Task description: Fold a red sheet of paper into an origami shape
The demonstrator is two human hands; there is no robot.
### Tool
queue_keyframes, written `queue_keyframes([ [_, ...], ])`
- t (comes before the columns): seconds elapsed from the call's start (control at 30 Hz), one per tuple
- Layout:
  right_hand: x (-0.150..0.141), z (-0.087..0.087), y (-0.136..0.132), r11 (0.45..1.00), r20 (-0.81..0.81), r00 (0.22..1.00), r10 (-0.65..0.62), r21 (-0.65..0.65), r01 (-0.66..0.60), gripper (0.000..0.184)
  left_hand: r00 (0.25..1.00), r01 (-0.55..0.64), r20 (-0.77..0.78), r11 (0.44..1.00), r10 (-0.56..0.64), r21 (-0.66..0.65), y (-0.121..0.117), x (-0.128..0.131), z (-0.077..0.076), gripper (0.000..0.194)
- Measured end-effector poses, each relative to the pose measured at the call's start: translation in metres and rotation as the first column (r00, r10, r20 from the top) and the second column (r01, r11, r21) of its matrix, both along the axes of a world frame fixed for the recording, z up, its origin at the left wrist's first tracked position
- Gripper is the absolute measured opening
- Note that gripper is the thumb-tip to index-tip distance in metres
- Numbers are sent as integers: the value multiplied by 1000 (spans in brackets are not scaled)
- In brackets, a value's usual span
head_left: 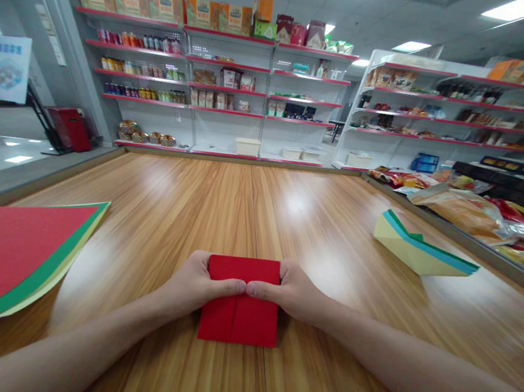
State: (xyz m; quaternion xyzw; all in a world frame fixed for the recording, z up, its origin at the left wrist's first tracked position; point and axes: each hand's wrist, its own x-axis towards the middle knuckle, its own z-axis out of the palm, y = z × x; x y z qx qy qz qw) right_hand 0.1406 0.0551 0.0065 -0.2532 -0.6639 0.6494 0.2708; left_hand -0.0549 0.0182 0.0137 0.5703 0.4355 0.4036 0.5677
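Note:
A folded red paper point(239, 317) lies flat on the wooden table point(288, 221) right in front of me, with a seam running down its middle. My left hand point(199, 279) grips its far left part, fingers curled over the far edge and thumb pressed on top. My right hand point(289, 288) holds the far right part the same way. The two thumb tips meet at the paper's centre line.
A stack of red, green and yellow paper sheets point(2, 258) lies at the near left. A folded yellow, blue and green paper shape point(418, 247) sits at the right. Snack bags point(472, 209) fill the right edge. Store shelves point(220, 90) stand behind.

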Motion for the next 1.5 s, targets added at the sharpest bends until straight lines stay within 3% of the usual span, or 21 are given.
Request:
queue_keyframes([
  [0.5,0,1,-2,999,7,999,-37,3,37,23,985,170,46,985,-169,-29,3,-6,-2,31],
  [1.5,0,2,0,1000,27,999,-24,6,23,26,982,182,53,983,-182,-5,4,-7,-5,32],
])
